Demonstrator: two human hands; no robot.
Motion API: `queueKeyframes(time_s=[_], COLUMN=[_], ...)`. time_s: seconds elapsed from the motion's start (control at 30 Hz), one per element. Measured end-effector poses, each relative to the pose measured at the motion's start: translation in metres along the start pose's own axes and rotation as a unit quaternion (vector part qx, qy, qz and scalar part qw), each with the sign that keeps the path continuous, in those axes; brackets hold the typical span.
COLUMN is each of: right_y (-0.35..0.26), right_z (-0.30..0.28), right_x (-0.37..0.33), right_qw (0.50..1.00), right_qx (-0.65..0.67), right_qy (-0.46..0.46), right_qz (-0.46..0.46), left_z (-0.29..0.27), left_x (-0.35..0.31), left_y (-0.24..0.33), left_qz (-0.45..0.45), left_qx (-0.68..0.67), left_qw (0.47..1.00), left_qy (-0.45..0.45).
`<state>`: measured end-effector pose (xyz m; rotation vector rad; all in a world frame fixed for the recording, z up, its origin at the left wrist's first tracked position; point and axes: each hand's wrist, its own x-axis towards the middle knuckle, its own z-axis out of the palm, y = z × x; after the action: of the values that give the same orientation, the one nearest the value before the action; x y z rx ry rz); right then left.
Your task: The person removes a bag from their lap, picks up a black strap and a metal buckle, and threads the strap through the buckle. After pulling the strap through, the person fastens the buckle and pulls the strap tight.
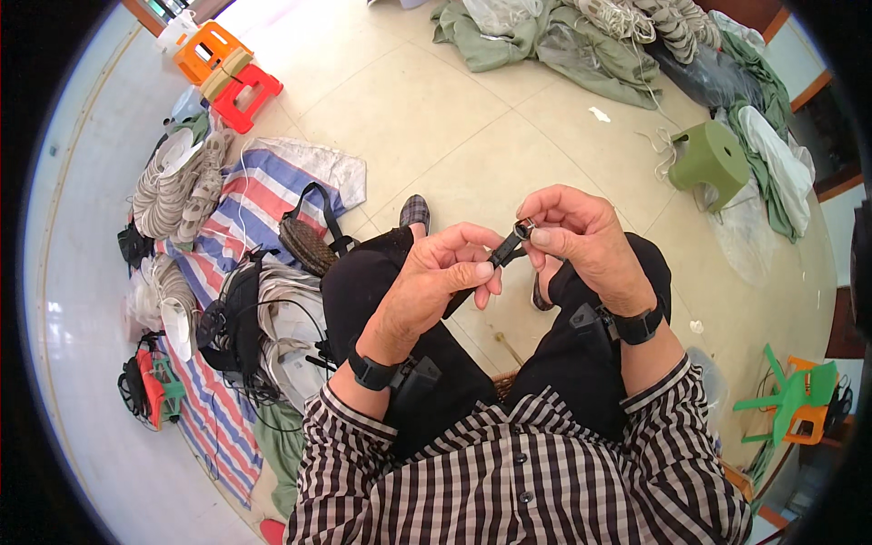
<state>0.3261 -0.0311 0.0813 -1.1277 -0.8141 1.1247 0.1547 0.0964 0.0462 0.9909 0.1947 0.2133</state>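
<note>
A narrow black strap [502,252] with a small metal buckle [524,227] is held up above the gap between my knees. My left hand [440,271] pinches the strap between thumb and fingers, just below the buckle. At the buckle end, the thumb and fingertips of my right hand [581,238] close on the strap. The two hands are only a short way apart. Part of the strap is hidden behind the fingers. Each wrist wears a black band with a dark block on it.
On the left, a striped sheet [272,186] bears stacked pale shoe parts [168,195], a brown bag [307,243] and black cables. Orange and red stools [245,98] stand beyond. To the right are an olive stool [713,163], heaped green cloth [590,59] and a green stool [804,400].
</note>
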Motion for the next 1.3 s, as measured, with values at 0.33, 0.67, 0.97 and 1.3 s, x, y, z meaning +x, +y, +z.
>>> queueKeyframes(time_s=[0.33,0.67,0.97,1.3], right_y=[-0.004,0.002,0.002,0.012], right_z=[0.003,0.002,0.002,0.011], right_x=[-0.001,0.0,0.0,0.0], right_qw=[0.998,0.997,0.995,0.996], right_qx=[-0.035,-0.061,-0.062,-0.03], right_qy=[-0.021,-0.026,-0.054,-0.063], right_qz=[0.045,0.049,0.065,0.049], left_z=[0.0,0.001,-0.001,-0.001], left_x=[-0.002,-0.003,-0.004,-0.003], left_y=[0.002,0.001,-0.002,-0.002], left_qz=[-0.012,-0.035,-0.036,-0.047], left_qx=[-0.017,-0.028,-0.031,-0.066], left_qw=[1.0,0.999,0.999,0.997], left_qy=[-0.011,-0.01,-0.01,-0.009])
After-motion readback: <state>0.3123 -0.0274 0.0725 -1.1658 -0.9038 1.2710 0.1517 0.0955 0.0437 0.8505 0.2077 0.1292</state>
